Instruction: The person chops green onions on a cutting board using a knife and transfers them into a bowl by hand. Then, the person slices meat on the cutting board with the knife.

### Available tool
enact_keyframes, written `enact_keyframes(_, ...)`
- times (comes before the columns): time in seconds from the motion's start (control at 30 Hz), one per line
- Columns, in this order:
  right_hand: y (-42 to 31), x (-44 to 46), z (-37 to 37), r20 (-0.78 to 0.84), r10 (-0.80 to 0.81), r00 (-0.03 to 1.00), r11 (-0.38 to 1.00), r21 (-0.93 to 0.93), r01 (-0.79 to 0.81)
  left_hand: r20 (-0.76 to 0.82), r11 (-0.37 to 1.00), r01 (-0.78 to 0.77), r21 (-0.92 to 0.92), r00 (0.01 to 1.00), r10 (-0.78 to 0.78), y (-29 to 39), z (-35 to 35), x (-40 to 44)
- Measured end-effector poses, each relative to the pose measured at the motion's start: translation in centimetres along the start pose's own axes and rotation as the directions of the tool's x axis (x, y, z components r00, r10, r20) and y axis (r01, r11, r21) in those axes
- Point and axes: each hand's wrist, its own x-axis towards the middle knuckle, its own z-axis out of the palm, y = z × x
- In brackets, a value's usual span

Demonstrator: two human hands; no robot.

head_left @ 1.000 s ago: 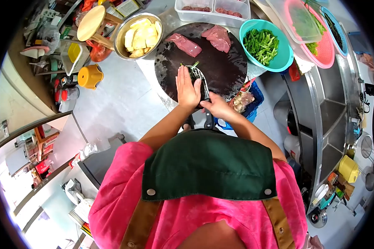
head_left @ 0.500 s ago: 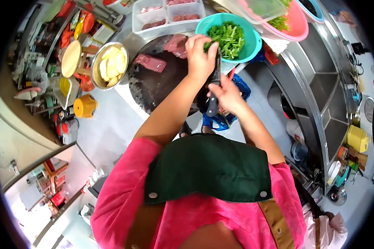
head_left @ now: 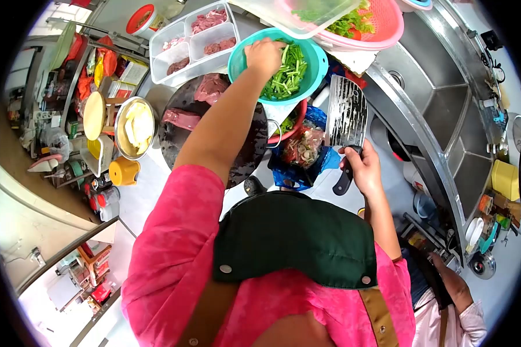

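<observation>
My left hand (head_left: pixel 264 56) reaches into a turquoise bowl (head_left: pixel 317 52) and lies palm down against the chopped green vegetables (head_left: pixel 290 75). Its fingers look spread, though the tips are partly hidden. Out to the right, my right hand (head_left: pixel 362 165) is closed round the black handle of a cleaver (head_left: pixel 346 113). The broad blade points away from me and has wet streaks on it. Two pieces of raw meat, one nearer (head_left: pixel 181 118) and one farther (head_left: pixel 211 88), lie on the round dark chopping board (head_left: pixel 246 144) under my left forearm.
A divided clear container (head_left: pixel 182 43) of cut meat stands beyond the board. Left of it is a metal bowl (head_left: pixel 134 127) of pale yellow slices. A pink basket (head_left: pixel 376 34) and steel sinks (head_left: pixel 440 110) are at right. Below hangs a blue bag (head_left: pixel 295 173) with scraps. Another person's arm (head_left: pixel 451 283) shows lower right.
My left hand has moved from the bowl's near edge into the bowl. My right hand has carried the cleaver away to the right, blade now in full sight. The view has shifted.
</observation>
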Motion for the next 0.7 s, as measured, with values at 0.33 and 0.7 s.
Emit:
enact_keyframes(0.33, 0.1, 1.2, -0.3, 0.025, -0.024, 0.999, 0.998, 0.059, 0.023, 0.275, 0.978, 0.024, 0.206, 0.958, -0.081, 0.6, -1.9, 1.2)
enact_keyframes(0.7, 0.1, 0.9, -0.2, 0.068, -0.066, 0.996, 0.997, 0.049, 0.062, 0.362, 0.995, 0.037, 0.091, 0.930, -0.068, -2.2, -0.6, 3.1)
